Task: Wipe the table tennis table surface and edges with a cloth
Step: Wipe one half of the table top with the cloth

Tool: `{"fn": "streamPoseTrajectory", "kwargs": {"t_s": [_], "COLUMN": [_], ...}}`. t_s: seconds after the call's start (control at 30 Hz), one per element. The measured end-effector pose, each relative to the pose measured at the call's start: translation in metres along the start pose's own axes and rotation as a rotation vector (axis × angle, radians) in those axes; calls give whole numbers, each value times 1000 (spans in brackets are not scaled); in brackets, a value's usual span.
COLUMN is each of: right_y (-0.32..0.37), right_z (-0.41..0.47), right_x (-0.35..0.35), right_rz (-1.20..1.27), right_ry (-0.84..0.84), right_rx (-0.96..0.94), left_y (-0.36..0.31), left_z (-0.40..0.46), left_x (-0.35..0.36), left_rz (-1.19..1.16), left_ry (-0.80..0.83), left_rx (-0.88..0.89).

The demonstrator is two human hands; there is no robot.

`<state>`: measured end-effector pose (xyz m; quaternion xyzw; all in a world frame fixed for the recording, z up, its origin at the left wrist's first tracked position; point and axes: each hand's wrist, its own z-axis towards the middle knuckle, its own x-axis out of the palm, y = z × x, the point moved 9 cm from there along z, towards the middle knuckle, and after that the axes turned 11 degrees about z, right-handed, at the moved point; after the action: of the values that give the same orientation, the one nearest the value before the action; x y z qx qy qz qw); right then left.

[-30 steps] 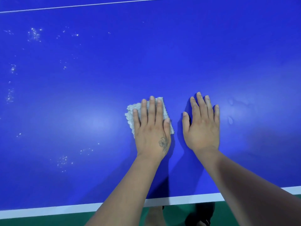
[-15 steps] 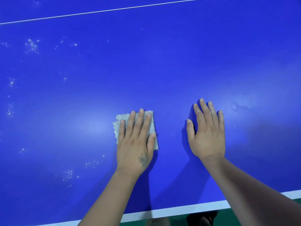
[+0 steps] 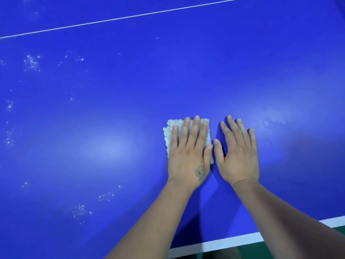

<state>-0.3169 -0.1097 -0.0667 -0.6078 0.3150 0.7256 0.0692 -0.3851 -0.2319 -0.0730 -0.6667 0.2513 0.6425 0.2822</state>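
A blue table tennis table (image 3: 130, 101) fills the view. My left hand (image 3: 188, 156) lies flat with straight fingers on a small folded white cloth (image 3: 170, 131) and presses it onto the surface. Only the cloth's left and top edges show around the hand. My right hand (image 3: 238, 156) rests flat on the bare blue surface just to the right, its thumb almost touching the left thumb. White specks and droplets (image 3: 30, 62) dot the left part of the table.
A thin white centre line (image 3: 130, 15) crosses the far surface. The white near edge line (image 3: 224, 243) runs at the bottom right, with green floor (image 3: 339, 238) beyond it. A faint wet smear (image 3: 270, 122) lies right of my right hand.
My left hand slid the cloth leftward, then back right until it sits beside my right hand. The right hand stayed flat on the table. The camera view shifted slightly.
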Motion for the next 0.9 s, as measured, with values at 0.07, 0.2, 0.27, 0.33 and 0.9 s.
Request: {"fn": "streamPoseTrajectory", "kwargs": {"t_s": [0.07,0.2,0.27,0.33,0.9], "right_y": [1,3,3,3,46], "right_z": [-1,-1,0,0,156], "right_x": [-1,-3,-4,-6,13], "right_rz": [-6,-3,-2,2,-11], "right_ry": [2,-7,-13,-35,-11], "right_rx": [-2,-15,-22,-27,-77], "left_y": [3,39,66,92,56], "left_z": [-20,-47,-45,-35,66], "left_x": [-1,-5,-5,-4,-3], "left_rz": [7,22,25,22,34], "left_ry": [15,19,14,11,-15], "left_rx": [102,145,85,7,81]}}
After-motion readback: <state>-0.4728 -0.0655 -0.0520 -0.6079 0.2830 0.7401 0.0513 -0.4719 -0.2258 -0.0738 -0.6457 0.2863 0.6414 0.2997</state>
